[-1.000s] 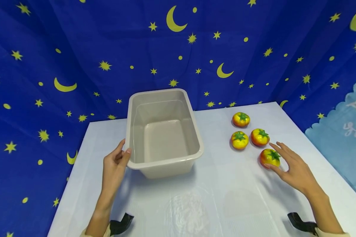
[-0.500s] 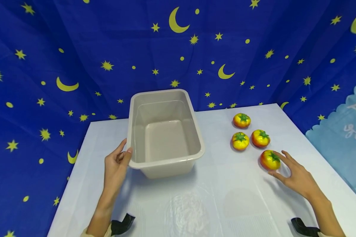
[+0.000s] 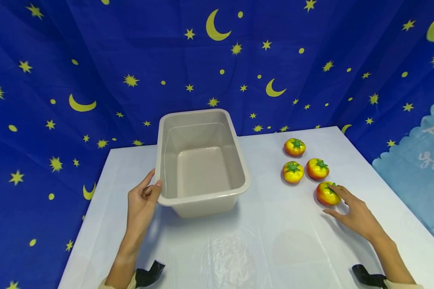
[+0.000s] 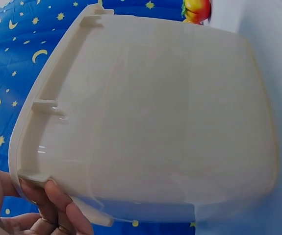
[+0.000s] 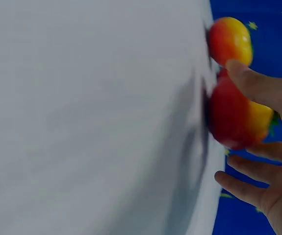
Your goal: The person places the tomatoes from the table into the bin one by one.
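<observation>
An empty beige plastic bin [image 3: 202, 196] stands on the white table, left of centre. My left hand [image 3: 146, 194] grips its near-left corner, thumb over the rim and fingers [image 4: 50, 196] curled under the lip of the bin [image 4: 155, 112]. Right of the bin lie several yellow-red toy tomatoes. My right hand [image 3: 341, 202] rests against the nearest tomato [image 3: 323, 196], one finger laid over its green top. In the right wrist view that tomato [image 5: 231, 115] is touched by one finger [image 5: 258, 85], while the other fingers [image 5: 248, 188] stay spread and straight beside it.
Three more tomatoes [image 3: 294, 147] [image 3: 292, 171] [image 3: 317, 168] sit just behind the touched one. The white table [image 3: 275, 249] ends close on the right. A blue star-and-moon cloth [image 3: 94, 80] hangs behind and to both sides. Black straps [image 3: 150, 273] circle both wrists.
My right hand has drawn in toward the nearest tomato and a finger now lies over its top. The left hand and the bin have not moved.
</observation>
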A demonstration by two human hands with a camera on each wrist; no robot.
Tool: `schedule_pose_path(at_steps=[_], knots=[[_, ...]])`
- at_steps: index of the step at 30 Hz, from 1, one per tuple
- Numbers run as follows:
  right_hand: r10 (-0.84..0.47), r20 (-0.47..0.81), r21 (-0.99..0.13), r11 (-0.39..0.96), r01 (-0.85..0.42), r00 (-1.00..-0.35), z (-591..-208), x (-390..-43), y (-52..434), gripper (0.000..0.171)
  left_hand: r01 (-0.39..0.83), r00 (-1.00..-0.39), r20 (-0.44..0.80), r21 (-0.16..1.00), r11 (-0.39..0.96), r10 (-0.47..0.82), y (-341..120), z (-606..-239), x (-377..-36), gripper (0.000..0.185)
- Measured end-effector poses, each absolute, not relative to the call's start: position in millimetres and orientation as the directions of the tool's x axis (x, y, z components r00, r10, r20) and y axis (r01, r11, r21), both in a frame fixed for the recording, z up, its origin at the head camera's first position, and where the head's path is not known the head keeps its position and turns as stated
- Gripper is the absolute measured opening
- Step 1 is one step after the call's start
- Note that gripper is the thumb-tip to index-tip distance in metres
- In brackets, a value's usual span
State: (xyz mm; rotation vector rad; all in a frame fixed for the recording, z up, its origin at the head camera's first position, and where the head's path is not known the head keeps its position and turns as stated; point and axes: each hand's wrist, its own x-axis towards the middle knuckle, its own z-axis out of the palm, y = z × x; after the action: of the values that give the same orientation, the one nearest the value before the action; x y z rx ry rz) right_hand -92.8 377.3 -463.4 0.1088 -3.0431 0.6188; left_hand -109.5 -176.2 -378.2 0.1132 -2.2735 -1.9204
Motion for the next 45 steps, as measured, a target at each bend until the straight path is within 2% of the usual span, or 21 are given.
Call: schedule_pose_path(at_steps=[6, 11, 21, 34, 45], knots=[[-0.095, 0.210, -0.420, 0.890, -0.177, -0.973, -472, -100, 373, 0.078, 0.042, -0.987, 0.067, 0.985, 0.170, -0.146, -176, -378, -108, 0.052], [-0.062, 0.282, -0.441, 0.878, -0.187, -0.957, -475, -103, 370, 0.063, 0.047, -0.987, 0.075, 0.981, 0.187, -0.144, -176, -377, -108, 0.051], [-0.017, 0.281, -0.463, 0.874, -0.151, -0.960, -473, -97, 372, 0.062, 0.115, -0.974, 0.157, 0.965, 0.235, -0.165, -172, -380, -112, 0.050], [-0.077, 0.379, -0.478, 0.837, -0.266, -0.922, -459, -101, 360, 0.064, 0.117, -0.969, 0.169, 0.956, 0.269, -0.182, -174, -382, -115, 0.047], [-0.072, 0.322, -0.511, 0.826, -0.237, -0.944, -443, -112, 347, 0.061, 0.104, -0.981, 0.130, 0.979, 0.174, -0.146, -178, -380, -114, 0.047]])
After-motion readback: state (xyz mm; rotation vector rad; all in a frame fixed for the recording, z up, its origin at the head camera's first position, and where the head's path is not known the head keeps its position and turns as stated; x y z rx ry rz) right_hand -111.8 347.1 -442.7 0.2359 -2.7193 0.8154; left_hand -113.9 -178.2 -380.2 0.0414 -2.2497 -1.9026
